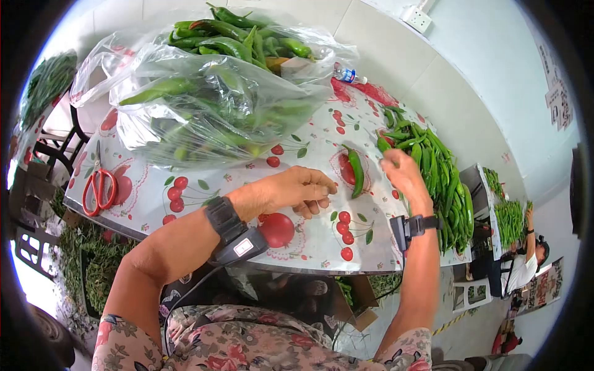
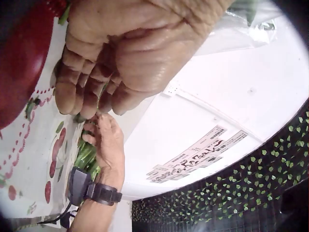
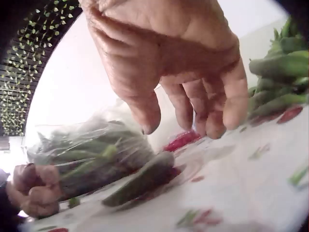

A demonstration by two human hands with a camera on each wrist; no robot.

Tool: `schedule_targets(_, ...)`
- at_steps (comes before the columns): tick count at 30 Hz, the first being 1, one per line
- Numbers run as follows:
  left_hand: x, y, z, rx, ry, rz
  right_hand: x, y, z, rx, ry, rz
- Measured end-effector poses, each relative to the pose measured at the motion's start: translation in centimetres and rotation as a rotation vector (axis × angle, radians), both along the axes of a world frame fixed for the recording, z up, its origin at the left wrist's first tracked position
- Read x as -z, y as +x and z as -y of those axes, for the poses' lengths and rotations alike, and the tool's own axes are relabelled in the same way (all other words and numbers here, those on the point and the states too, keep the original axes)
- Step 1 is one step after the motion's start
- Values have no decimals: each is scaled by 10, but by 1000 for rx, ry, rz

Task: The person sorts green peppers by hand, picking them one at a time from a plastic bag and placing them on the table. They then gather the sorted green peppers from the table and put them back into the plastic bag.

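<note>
Red fruit (image 1: 276, 230) is printed on the white bench (image 1: 315, 247). One pepper (image 1: 356, 170) is laid there, between the left grip (image 1: 292, 189) and the right grip (image 1: 405, 173), touched by neither. Both grips are loose, fingers a little bent, with nothing held. Just beside the right grip, a pile of peppers (image 1: 448, 191) is seen. More peppers (image 1: 158, 89) are seen through a clear bag (image 1: 229, 105), and red scissors (image 1: 98, 199) are set nearby.

Glossy pepper (image 1: 356, 173), shiny plastic bag (image 1: 204, 123)
</note>
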State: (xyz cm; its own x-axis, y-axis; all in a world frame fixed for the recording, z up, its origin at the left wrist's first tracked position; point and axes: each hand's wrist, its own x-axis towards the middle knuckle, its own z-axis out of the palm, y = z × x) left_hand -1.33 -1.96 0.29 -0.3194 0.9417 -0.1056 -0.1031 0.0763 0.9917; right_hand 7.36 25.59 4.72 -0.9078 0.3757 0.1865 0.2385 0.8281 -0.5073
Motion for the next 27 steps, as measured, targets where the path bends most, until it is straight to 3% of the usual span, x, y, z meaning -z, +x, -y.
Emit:
schedule_targets(5, -1, 0, 0, 7, 8, 28, 19, -14, -60, 212, 127, 19)
schedule_targets(6, -1, 0, -1, 6, 7, 25, 18, -18, -57, 211, 78, 62)
schedule_targets(9, -1, 0, -1, 7, 8, 18, 18, -23, -45, 241, 353, 118)
schedule_targets(12, -3, 0, 0, 15, 7, 3, 11, -24, -34, 261, 328, 317)
schedule_targets(15, -2, 0, 1, 14, 9, -5, 20, -28, -47, 163, 497, 172)
schedule_targets(18, -2, 1, 0, 17, 11, -10, 29, -28, -50, 139, 516, -38)
schedule_targets(21, 0, 0, -1, 22, 18, 0, 19, -31, -38, 306, 409, 135)
schedule_targets(27, -1, 0, 0, 26, 10, -22, 14, -32, -32, 197, 577, 293)
